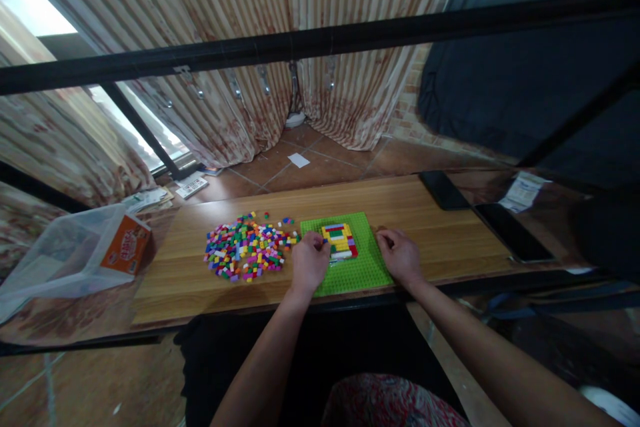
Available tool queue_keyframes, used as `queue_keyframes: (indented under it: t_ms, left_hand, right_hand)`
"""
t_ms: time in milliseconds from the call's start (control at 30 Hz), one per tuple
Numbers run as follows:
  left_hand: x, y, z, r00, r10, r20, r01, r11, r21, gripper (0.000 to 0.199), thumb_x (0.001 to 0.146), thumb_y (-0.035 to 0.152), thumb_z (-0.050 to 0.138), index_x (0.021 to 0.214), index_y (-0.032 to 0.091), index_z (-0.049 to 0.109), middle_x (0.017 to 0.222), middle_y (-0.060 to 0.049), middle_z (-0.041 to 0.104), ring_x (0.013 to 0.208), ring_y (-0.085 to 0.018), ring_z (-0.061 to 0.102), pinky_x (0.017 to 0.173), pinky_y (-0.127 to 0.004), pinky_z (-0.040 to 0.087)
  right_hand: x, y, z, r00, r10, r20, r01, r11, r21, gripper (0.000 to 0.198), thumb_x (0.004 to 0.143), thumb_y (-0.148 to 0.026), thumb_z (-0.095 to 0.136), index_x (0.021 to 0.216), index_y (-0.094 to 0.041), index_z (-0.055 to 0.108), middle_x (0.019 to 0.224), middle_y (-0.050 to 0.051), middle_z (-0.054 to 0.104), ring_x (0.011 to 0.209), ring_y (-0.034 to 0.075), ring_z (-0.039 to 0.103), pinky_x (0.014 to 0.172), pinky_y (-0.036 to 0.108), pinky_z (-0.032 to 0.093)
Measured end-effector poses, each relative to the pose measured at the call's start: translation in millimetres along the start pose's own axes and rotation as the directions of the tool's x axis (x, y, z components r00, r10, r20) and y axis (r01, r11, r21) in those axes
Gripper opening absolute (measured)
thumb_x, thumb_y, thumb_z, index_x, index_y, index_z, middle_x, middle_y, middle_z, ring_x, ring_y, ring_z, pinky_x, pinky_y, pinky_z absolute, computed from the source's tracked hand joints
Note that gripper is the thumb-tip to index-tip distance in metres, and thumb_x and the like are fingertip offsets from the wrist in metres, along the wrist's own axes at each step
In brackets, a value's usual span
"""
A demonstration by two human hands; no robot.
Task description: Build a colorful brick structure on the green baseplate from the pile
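A green studded baseplate (357, 275) lies on the wooden board, with a low rectangular build of toy bricks (347, 232) on it, mostly yellow, with red, blue, green, purple and white pieces. My left hand (310, 261) is over the plate's left side, fingers pinched at the build's left edge. A small blue brick (325, 241) shows at its fingertips. Curled at the plate's right edge is my right hand (399, 255), with thumb and forefinger close together; whatever they hold, if anything, is hidden. A loose heap of colourful bricks (245, 247) spreads left of my left hand.
The wooden board (450, 240) lies across a low table. Two dark phone-like devices, one (443, 190) behind the other (515, 232), and a paper packet (523, 191) are at right. A clear plastic bin (65, 253) with an orange label stands left. A black bar (300, 44) crosses beyond.
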State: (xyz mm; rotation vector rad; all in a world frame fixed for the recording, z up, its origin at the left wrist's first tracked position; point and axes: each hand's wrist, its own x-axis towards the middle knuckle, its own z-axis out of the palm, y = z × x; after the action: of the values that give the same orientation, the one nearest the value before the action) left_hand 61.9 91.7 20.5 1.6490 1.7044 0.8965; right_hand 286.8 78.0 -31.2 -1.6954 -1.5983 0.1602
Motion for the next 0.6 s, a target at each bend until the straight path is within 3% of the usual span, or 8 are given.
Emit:
queue_keyframes:
  t_ms: [167,367,600]
  left_hand:
    - [4.0,-4.0,4.2,1.0,-0.011,0.018,0.013,0.995,-0.095,0.008,0.075,0.023,0.065,0.079,0.017,0.061,0.073,-0.002,0.067,0.067,-0.012,0.061,0.063,-0.024,0.043]
    - [6.8,-10.5,7.6,0.998,-0.024,0.05,0.038,0.948,-0.317,0.015,0.071,0.026,0.069,0.076,0.017,0.059,0.068,0.001,0.064,0.063,-0.011,0.059,0.061,-0.023,0.045]
    - [6.1,-16.7,3.0,0.997,0.003,0.075,0.025,0.929,-0.368,0.021,0.071,0.034,0.07,0.075,0.016,0.061,0.067,0.001,0.063,0.06,-0.011,0.056,0.057,-0.022,0.042]
  right_hand:
    - [-0.1,2.7,1.8,1.0,-0.011,-0.001,0.011,1.0,0.01,0.032,0.089,-0.04,0.044,0.083,-0.019,0.068,0.086,0.01,0.069,0.076,0.022,0.062,0.07,0.033,0.047]
    - [-0.3,4.3,3.3,1.0,0.001,-0.002,-0.001,1.0,0.009,0.033,0.089,-0.04,0.044,0.083,-0.019,0.068,0.087,0.01,0.069,0.076,0.022,0.063,0.07,0.034,0.047]
    - [0.0,4.0,3.1,1.0,0.003,0.0,-0.003,1.0,0.021,0.032,0.089,-0.04,0.045,0.082,-0.019,0.068,0.086,0.009,0.069,0.075,0.021,0.062,0.069,0.033,0.046]
